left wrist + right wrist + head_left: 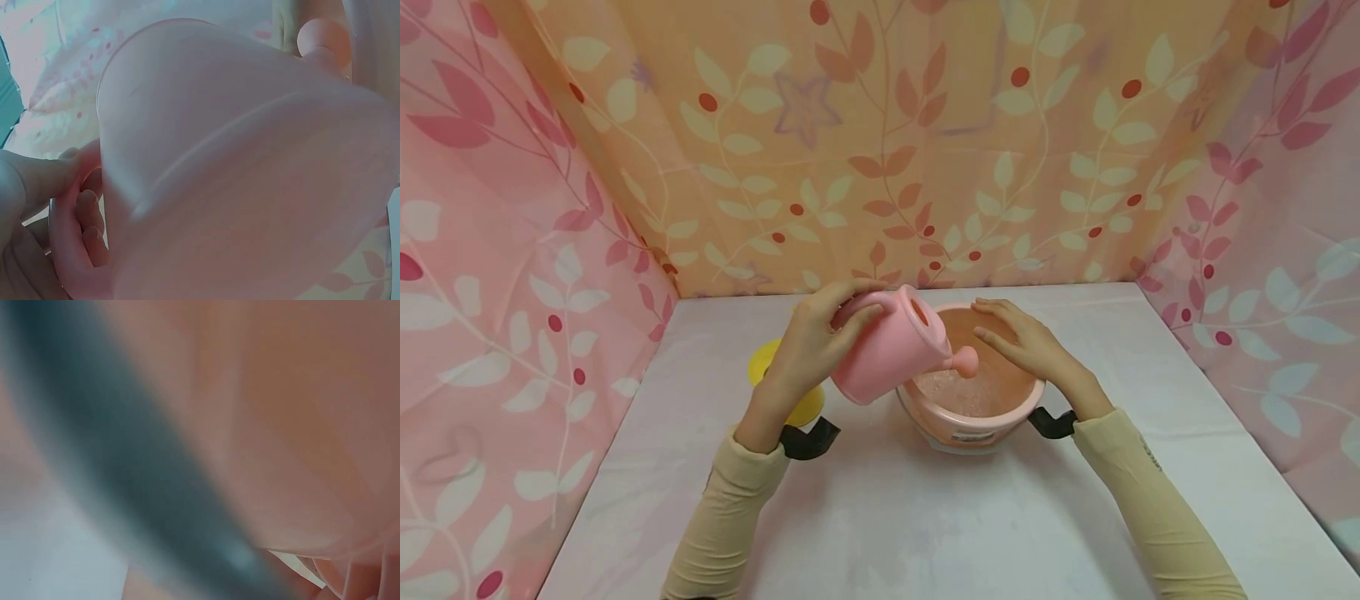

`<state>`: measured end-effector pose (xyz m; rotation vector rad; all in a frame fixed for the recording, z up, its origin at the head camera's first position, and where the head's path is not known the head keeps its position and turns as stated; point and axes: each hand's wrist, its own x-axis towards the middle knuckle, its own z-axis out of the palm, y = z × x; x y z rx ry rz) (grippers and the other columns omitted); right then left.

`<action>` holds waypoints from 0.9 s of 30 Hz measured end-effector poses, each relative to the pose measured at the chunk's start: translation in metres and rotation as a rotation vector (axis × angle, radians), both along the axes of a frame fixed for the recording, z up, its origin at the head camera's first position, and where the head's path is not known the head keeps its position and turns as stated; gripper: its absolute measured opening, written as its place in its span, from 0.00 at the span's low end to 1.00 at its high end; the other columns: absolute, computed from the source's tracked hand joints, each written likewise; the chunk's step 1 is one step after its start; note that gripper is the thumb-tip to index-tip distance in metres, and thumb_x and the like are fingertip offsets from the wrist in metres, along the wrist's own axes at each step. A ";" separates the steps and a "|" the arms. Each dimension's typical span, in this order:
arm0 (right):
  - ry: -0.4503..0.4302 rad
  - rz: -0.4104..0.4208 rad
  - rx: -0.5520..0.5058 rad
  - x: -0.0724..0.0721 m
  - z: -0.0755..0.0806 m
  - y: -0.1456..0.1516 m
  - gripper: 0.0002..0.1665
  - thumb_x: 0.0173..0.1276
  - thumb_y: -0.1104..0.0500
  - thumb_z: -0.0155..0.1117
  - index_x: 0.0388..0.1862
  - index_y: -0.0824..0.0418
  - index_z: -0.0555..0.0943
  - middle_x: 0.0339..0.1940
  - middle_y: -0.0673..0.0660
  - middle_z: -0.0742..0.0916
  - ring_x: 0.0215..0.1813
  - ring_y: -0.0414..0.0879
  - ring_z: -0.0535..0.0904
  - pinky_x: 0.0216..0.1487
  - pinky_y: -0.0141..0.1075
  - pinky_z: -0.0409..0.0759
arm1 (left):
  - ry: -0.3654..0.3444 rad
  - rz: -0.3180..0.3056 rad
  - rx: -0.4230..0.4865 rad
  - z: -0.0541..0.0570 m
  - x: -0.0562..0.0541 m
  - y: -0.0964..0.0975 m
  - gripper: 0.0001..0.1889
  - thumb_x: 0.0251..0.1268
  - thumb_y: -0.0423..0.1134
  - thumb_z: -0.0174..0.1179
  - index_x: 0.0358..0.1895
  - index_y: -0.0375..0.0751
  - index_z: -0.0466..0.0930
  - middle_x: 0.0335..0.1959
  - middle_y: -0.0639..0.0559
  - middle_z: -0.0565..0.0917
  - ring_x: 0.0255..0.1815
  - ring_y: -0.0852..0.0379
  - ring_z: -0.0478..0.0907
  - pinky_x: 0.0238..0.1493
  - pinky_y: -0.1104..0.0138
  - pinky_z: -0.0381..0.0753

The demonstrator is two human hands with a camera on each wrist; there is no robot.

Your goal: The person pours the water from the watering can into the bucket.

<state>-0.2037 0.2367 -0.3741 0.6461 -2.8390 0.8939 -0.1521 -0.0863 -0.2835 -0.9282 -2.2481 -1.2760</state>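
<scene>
Pink watering can [887, 354] is tilted, spout [964, 362] over the tub [977, 423]. I see the left hand [816, 337] clamped on its handle [62, 234]; right hand [1028, 343] fingers extended near the rim. I judge pouring underway; next move: hold the tilt steady.

Watering can [883, 354]: plain pink; spout head [966, 362] peachier. Pot [1003, 423]: peach-pink, paler rim. Half-hidden object [807, 407]: bright yellow. Desk [887, 525]: white. Back cloth [820, 167]: orange-yellow, cream and orange leaves, red dots, faint purple star outline. Side cloths [497, 275]: pink, whitish and deep-pink leaves, magenta dots. Sleeves [726, 508]: beige. Wrist straps [808, 439]: black.
</scene>
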 end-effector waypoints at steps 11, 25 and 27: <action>-0.015 -0.010 0.006 0.001 0.000 -0.001 0.32 0.66 0.39 0.54 0.66 0.49 0.67 0.68 0.52 0.69 0.70 0.53 0.62 0.64 0.57 0.60 | 0.084 0.025 -0.022 -0.001 -0.001 0.003 0.15 0.58 0.37 0.63 0.49 0.41 0.79 0.45 0.52 0.82 0.46 0.60 0.78 0.47 0.67 0.78; -0.019 -0.017 0.007 0.002 0.003 -0.002 0.31 0.67 0.42 0.56 0.66 0.50 0.68 0.68 0.53 0.69 0.70 0.54 0.62 0.64 0.57 0.60 | 0.114 0.031 -0.004 -0.002 0.000 0.003 0.14 0.58 0.36 0.63 0.48 0.41 0.79 0.44 0.51 0.82 0.44 0.59 0.78 0.46 0.66 0.79; -0.014 -0.018 0.008 0.003 0.003 -0.002 0.30 0.67 0.42 0.56 0.66 0.50 0.68 0.68 0.53 0.69 0.70 0.53 0.62 0.64 0.57 0.60 | 0.116 0.030 -0.001 -0.003 0.001 0.003 0.14 0.58 0.36 0.63 0.48 0.41 0.79 0.44 0.51 0.82 0.44 0.60 0.78 0.46 0.67 0.79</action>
